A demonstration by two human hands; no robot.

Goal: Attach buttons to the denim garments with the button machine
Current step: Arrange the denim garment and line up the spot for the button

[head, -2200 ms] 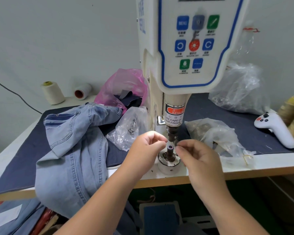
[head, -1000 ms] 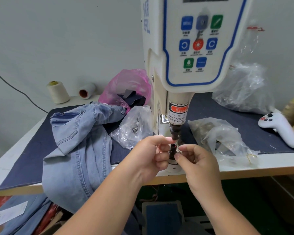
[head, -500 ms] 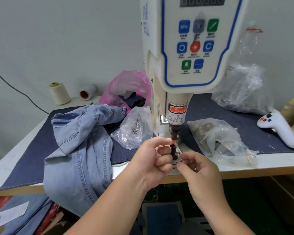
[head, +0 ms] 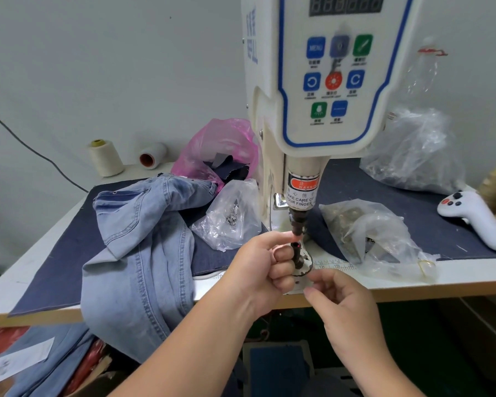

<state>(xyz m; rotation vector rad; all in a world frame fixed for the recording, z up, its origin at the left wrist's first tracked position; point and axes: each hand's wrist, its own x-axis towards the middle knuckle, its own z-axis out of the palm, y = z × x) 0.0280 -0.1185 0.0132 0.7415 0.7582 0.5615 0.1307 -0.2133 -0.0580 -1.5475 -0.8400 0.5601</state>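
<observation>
The person stands at the button machine (head: pixel 324 81), both hands in front of its lower die (head: pixel 297 255). The left hand (head: pixel 262 265) is curled beside the die, its fingers bent against the dark post; the index finger reaches under the upper punch (head: pixel 297 222). I cannot tell if it really grips the post or only rests against it. A small red light shows on top of the die. The right hand (head: pixel 344 305) is just below and in front of the die, not touching it. Its fingertips are drawn together, perhaps around something very small, but this I cannot see.

The denim garment (head: pixel 143 247) lies in a heap on the left of the table (head: pixel 470 277), partly hanging over the front edge, well apart from the die. Near the machine, on each side, lies a clear bag (head: pixel 232 216) with small metal parts; the right bag (head: pixel 370 236) holds brass-coloured pieces. Behind is a pink bag (head: pixel 221 147), two thread cones (head: pixel 105 157), and on the far right a white controller (head: pixel 476 219).
</observation>
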